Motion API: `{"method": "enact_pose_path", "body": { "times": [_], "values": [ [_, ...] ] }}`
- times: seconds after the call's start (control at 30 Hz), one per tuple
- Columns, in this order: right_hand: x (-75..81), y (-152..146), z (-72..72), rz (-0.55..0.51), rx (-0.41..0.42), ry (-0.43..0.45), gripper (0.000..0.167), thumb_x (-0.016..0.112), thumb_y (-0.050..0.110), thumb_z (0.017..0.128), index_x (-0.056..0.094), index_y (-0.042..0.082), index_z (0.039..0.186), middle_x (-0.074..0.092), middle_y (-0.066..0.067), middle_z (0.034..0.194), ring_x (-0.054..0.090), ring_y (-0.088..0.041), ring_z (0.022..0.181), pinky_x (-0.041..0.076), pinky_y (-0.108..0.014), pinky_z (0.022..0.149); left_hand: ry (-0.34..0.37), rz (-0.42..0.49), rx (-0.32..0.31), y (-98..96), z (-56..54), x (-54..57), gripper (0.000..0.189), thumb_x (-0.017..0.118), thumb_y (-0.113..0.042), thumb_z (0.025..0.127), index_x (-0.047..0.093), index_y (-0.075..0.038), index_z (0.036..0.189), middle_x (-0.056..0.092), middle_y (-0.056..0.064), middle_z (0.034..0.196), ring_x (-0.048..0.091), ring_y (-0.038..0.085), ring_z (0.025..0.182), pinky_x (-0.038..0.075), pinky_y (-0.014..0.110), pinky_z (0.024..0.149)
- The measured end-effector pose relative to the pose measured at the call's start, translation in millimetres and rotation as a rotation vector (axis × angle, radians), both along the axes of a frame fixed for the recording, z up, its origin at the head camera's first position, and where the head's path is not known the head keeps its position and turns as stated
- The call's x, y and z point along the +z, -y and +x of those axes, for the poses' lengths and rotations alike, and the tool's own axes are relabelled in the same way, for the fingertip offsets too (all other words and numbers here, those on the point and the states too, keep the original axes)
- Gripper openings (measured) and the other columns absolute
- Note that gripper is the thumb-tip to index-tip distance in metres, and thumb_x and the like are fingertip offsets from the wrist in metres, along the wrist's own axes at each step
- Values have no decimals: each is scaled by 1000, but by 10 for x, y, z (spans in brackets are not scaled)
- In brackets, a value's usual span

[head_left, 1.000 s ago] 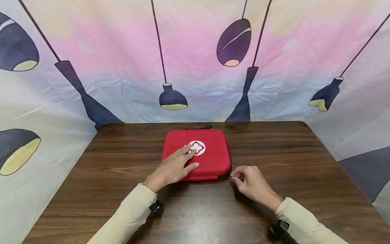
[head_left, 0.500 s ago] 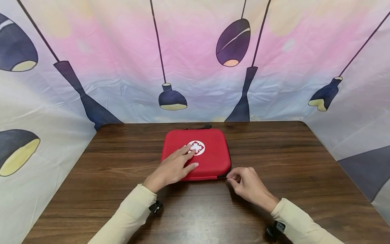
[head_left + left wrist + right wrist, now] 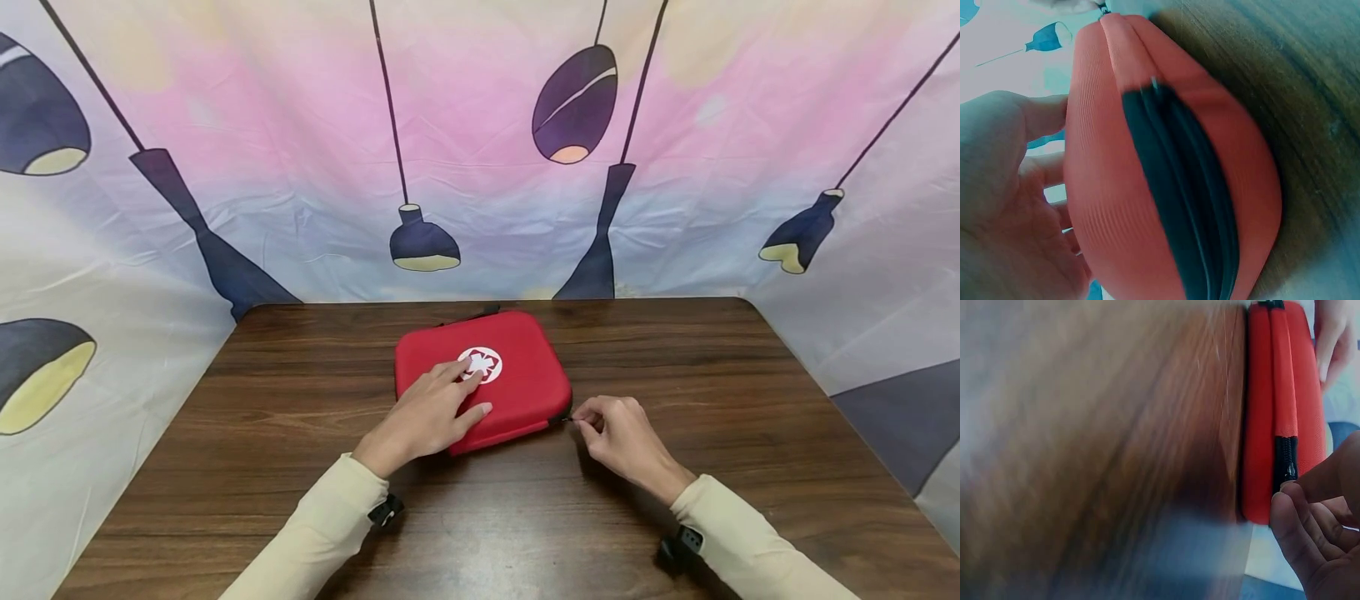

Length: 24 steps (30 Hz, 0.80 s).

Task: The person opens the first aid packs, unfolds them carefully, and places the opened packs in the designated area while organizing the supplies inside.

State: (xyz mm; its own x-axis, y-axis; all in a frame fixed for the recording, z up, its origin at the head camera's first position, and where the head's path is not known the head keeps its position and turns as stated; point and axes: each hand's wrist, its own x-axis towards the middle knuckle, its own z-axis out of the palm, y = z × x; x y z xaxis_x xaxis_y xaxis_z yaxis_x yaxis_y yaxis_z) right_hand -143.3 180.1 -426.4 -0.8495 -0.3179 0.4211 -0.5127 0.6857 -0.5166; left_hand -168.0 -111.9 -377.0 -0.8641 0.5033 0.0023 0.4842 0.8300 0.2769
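A red first aid case (image 3: 517, 375) with a white cross emblem lies on the table, turned slightly askew. My left hand (image 3: 420, 412) rests on its lid with fingers spread, the fingertips touching the emblem. At the case's near right corner my right hand (image 3: 622, 437) pinches a zipper pull (image 3: 1289, 481) between thumb and forefinger. The black zipper (image 3: 1191, 200) runs along the side below the left hand, and in the left wrist view its teeth look closed. The far side of the case is mostly hidden.
The brown wooden table (image 3: 300, 467) extends around the case on all sides. A black strap handle (image 3: 487, 311) shows at the case's back edge. Behind the table hangs a cloth backdrop (image 3: 315, 167) printed with lamps.
The case has rotated anticlockwise, its near right corner shifting away from me. My right hand first slid slightly left, then moved right and forward, pinching the pull. The left hand stays on the lid.
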Motion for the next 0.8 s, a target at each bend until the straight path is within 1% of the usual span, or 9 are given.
{"method": "enact_pose_path", "body": {
  "times": [0.23, 0.4, 0.57, 0.8],
  "values": [
    [33, -55, -170, 0, -48, 37, 12, 71, -9, 79, 75, 3, 80, 69, 4, 70, 58, -2, 60, 50, -22, 53, 15, 0, -14, 4, 46, 45, 61, 63, -42, 100, 52, -7, 148, 38, 15, 159, 34, 35, 146, 29, 51, 119],
    [49, -57, -312, 2, -64, 45, 12, 70, -8, 80, 76, 2, 81, 71, 1, 72, 56, -3, 56, 48, -23, 52, 21, -5, -19, 18, 67, 56, 59, 63, -41, 100, 54, -6, 147, 38, 14, 159, 33, 35, 147, 28, 50, 120],
    [45, -47, -469, 7, -75, 50, 11, 70, -7, 82, 77, 2, 83, 71, 0, 72, 59, -6, 58, 50, -25, 54, 23, -3, -34, 35, 89, 51, 58, 64, -40, 99, 55, -6, 146, 40, 14, 158, 32, 34, 147, 28, 50, 120],
    [62, -7, -655, -6, -85, 61, 11, 69, -5, 83, 78, 1, 84, 71, 0, 71, 64, -11, 63, 53, -29, 58, 7, -6, -69, 42, 116, 67, 58, 64, -38, 99, 54, -5, 146, 41, 15, 156, 33, 33, 147, 30, 49, 119]
  ]
}}
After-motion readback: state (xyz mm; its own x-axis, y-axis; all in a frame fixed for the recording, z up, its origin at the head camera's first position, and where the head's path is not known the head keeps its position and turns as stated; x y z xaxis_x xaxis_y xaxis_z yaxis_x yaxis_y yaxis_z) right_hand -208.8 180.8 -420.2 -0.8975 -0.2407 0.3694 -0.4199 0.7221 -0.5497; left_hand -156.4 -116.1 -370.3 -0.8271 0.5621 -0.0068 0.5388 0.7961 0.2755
